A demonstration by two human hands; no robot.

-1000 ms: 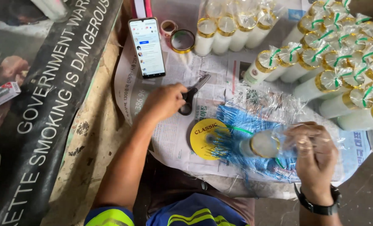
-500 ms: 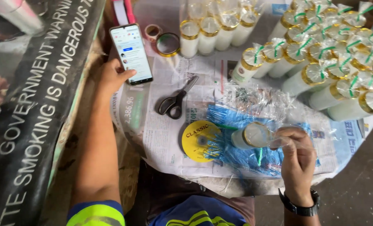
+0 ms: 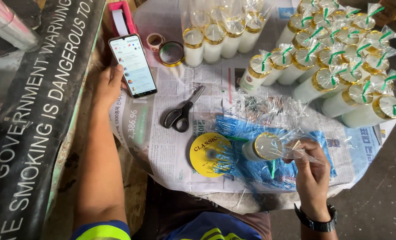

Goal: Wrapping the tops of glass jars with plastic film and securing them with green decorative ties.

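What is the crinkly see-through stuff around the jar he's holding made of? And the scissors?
The wrap looks like thin clear plastic film: it is see-through, shiny and creased where the right hand pinches it around the jar. The scissors seem to have grey metal blades, which glint, and dark, probably plastic handles.

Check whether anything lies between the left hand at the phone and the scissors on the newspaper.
Nothing visible does. The left hand rests at the phone, its lit screen facing up. The scissors lie closed on the newspaper, apart from the phone, with only bare newsprint between. The right hand pinches the clear wrap of a candle.
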